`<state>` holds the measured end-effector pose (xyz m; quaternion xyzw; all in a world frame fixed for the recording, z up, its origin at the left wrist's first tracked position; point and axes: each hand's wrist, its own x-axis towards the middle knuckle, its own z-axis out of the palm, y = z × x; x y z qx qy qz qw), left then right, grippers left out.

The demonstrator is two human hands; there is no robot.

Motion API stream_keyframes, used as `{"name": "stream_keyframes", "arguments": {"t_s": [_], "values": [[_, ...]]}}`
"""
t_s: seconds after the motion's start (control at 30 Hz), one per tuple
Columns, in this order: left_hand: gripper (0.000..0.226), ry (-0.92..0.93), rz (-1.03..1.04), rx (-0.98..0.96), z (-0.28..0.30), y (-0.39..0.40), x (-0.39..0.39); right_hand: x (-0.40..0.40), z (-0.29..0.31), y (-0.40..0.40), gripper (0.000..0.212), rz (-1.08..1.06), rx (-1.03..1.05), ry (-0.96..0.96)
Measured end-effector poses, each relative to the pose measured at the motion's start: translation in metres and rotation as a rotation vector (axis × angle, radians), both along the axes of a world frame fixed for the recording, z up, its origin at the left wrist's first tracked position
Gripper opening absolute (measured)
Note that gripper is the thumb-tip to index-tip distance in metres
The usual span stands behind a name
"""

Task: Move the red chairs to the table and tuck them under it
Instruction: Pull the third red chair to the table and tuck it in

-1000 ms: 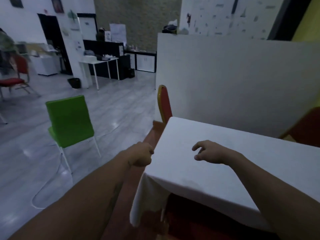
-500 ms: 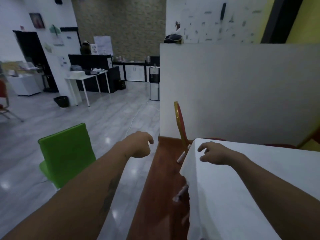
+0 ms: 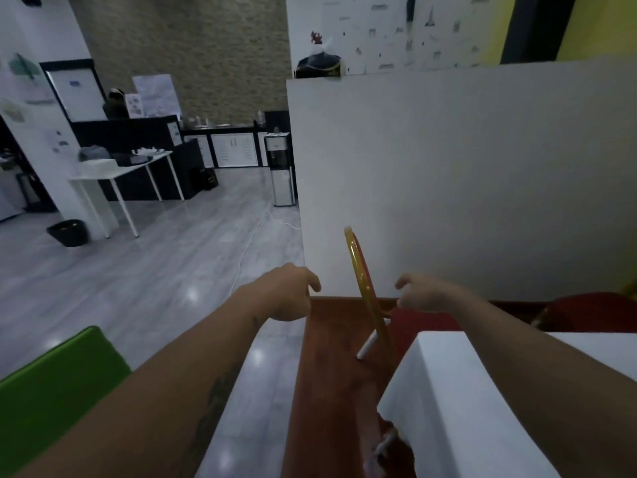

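both bare arms reach forward, and each hand hangs loose with its fingers curled downward, holding nothing. the left hand (image 3: pixel 287 293) hovers over the edge where the grey tiled floor (image 3: pixel 138 288) meets a reddish-brown strip of flooring (image 3: pixel 331 391), left of the nearest red chair (image 3: pixel 365 294). the right hand (image 3: pixel 422 295) is just right of that chair's gold-framed back, close to it; whether it touches the frame cannot be told, since the back is seen edge-on as a thin curve. the chair's red seat shows only as a patch between the back and the table (image 3: pixel 458 401), and one pale leg shows below the back; the rest is hidden by the right forearm and the white cloth. the table itself is cut off at the right and bottom edges, so only its near corner and hanging cloth show. a second red chair (image 3: pixel 586 313) at the far right is cropped and partly behind the forearm, standing beside the white partition wall (image 3: pixel 465 184). a green chair (image 3: pixel 55 384) at lower left is mostly out of frame. the background counter is dim and blurred.
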<state>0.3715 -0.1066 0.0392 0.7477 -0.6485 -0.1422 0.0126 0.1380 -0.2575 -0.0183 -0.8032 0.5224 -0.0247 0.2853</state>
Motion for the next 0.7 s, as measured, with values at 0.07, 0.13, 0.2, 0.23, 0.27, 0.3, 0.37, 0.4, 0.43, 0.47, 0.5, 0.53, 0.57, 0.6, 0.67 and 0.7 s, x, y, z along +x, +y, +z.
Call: {"name": "stream_keyframes", "arguments": {"t_s": [0.07, 0.13, 0.2, 0.23, 0.27, 0.3, 0.37, 0.4, 0.43, 0.47, 0.5, 0.53, 0.57, 0.6, 0.67, 0.7], "values": [[0.061, 0.002, -0.013, 0.008, 0.000, -0.039, 0.019, 0.016, 0.005, -0.027, 0.052, -0.020, 0.012, 0.003], [0.062, -0.011, -0.040, 0.006, -0.004, -0.080, 0.036, 0.032, 0.003, -0.052, 0.054, -0.044, 0.020, 0.000], [0.059, -0.013, -0.079, -0.015, -0.015, -0.125, 0.049, 0.049, -0.006, -0.074, 0.056, -0.065, 0.048, 0.000], [0.056, -0.012, -0.099, -0.032, -0.022, -0.146, 0.055, 0.058, -0.012, -0.085, 0.058, -0.076, 0.064, 0.004], [0.053, -0.018, -0.125, -0.050, -0.031, -0.168, 0.061, 0.068, -0.019, -0.096, 0.060, -0.088, 0.081, 0.008], [0.051, -0.030, -0.155, -0.066, -0.042, -0.191, 0.067, 0.077, -0.026, -0.108, 0.063, -0.103, 0.101, 0.013], [0.057, -0.071, -0.221, -0.100, -0.065, -0.235, 0.078, 0.097, -0.038, -0.132, 0.070, -0.113, 0.156, 0.025], [0.062, -0.097, -0.253, -0.112, -0.077, -0.256, 0.083, 0.107, -0.045, -0.144, 0.073, -0.114, 0.189, 0.026], [0.070, -0.128, -0.282, -0.119, -0.087, -0.275, 0.088, 0.117, -0.051, -0.155, 0.074, -0.118, 0.216, 0.019], [0.077, -0.170, -0.314, -0.121, -0.095, -0.293, 0.092, 0.127, -0.055, -0.166, 0.076, -0.123, 0.236, 0.013], [0.083, -0.219, -0.353, -0.119, -0.104, -0.311, 0.096, 0.136, -0.060, -0.175, 0.081, -0.128, 0.254, 0.022], [0.087, -0.264, -0.394, -0.117, -0.111, -0.329, 0.100, 0.145, -0.065, -0.183, 0.086, -0.138, 0.270, 0.046], [0.090, -0.296, -0.430, -0.116, -0.117, -0.346, 0.104, 0.151, -0.070, -0.190, 0.088, -0.152, 0.273, 0.076], [0.091, -0.312, -0.464, -0.114, -0.121, -0.364, 0.107, 0.156, -0.075, -0.196, 0.086, -0.172, 0.261, 0.101], [0.081, -0.285, -0.514, -0.095, -0.129, -0.395, 0.109, 0.164, -0.085, -0.207, 0.071, -0.208, 0.221, 0.131], [0.070, -0.232, -0.517, -0.078, -0.133, -0.408, 0.109, 0.167, -0.088, -0.210, 0.065, -0.214, 0.209, 0.142]]}}
